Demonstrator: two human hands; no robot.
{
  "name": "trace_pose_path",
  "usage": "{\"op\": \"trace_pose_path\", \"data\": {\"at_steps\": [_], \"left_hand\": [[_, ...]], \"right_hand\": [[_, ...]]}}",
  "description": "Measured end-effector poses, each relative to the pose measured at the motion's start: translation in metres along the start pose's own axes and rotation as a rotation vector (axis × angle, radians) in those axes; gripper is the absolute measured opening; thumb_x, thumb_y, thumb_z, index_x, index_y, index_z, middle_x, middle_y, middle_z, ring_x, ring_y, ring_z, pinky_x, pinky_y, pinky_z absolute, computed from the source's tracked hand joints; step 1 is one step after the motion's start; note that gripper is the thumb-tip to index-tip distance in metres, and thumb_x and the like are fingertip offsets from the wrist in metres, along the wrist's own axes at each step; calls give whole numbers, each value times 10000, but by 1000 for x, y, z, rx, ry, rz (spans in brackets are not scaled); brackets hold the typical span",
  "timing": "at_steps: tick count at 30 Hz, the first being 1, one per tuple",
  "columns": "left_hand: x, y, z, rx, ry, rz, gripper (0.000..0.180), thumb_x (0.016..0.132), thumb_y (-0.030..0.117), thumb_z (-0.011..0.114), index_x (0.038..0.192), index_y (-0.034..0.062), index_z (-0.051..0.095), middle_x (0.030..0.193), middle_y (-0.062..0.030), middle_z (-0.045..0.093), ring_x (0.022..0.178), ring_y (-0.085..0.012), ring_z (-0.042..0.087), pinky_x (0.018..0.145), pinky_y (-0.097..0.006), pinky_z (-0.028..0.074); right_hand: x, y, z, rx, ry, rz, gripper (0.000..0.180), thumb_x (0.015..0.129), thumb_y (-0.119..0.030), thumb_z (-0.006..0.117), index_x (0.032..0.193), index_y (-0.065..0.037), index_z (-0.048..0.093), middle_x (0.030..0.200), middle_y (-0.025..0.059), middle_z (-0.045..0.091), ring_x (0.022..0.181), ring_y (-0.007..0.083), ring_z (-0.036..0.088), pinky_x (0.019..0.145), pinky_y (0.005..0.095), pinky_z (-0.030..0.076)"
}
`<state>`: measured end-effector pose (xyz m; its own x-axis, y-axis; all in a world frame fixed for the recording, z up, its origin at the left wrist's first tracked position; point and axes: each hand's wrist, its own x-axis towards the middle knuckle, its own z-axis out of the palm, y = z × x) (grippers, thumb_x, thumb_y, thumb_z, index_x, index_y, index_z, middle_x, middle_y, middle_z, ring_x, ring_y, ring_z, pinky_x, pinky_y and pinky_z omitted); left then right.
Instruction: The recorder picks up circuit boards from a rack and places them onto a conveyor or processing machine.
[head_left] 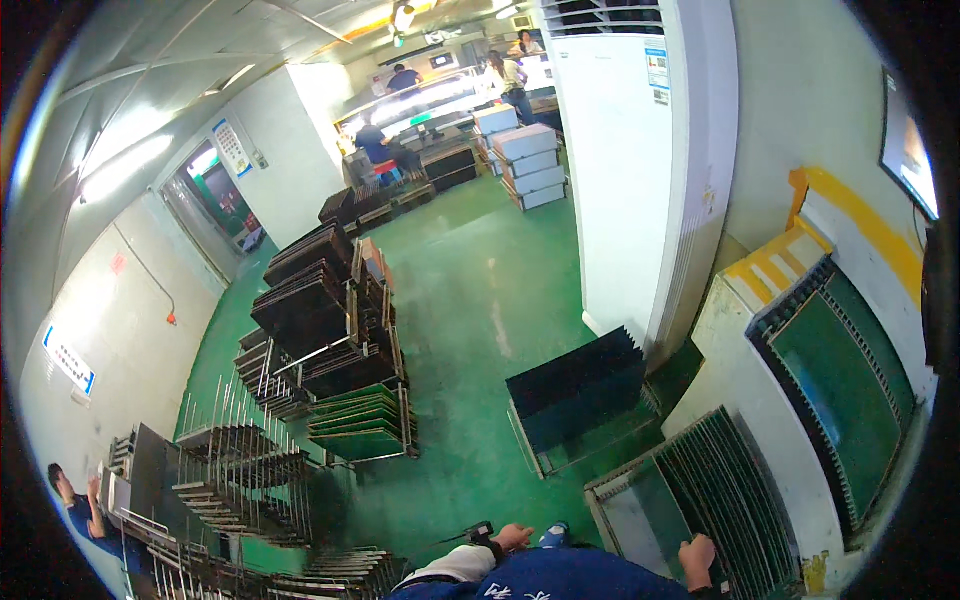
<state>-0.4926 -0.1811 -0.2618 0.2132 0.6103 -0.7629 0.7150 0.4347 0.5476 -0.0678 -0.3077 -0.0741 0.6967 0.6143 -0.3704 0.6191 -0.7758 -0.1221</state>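
Note:
My left hand (pixel 514 537) is at the bottom centre in front of my dark blue clothing, a black band on its wrist. Its fingers look loosely curled, with nothing visible in them. Further right, my right hand (pixel 697 553) is closed beside a rack of upright dark panels (pixel 725 490). Whether it grips the rack, a panel edge or something small is hidden. A pale flat sheet or panel (pixel 640 525) lies along the rack's left part.
A second rack of black panels (pixel 580 390) stands ahead on the green floor (pixel 480 300). Panel racks (pixel 310 300) and pronged metal racks (pixel 245 470) line the left. A white cabinet unit (pixel 625 180), stacked boxes (pixel 528 165), and a slotted green-panel rack (pixel 845 390) are also here. Several people work nearby.

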Motion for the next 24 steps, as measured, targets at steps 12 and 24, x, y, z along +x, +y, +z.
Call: {"op": "trace_pose_path", "data": {"at_steps": [12,24], "left_hand": [[-4,-1,8,-93,-30,-75,530,819,522,485,859,23,658,740,-79,663,578,-195,608,560,-340,485],[-9,-6,15,-147,-13,-145,475,819,461,543,964,20,644,805,-88,665,596,-200,610,554,-331,485]], "right_hand": [[18,17,14,-51,-95,-10,395,755,-252,645,1013,39,578,994,192,609,901,330,598,764,380,474],[6,31,20,55,15,-208,271,808,-258,559,776,10,533,717,142,521,652,294,470,607,419,383]]}}
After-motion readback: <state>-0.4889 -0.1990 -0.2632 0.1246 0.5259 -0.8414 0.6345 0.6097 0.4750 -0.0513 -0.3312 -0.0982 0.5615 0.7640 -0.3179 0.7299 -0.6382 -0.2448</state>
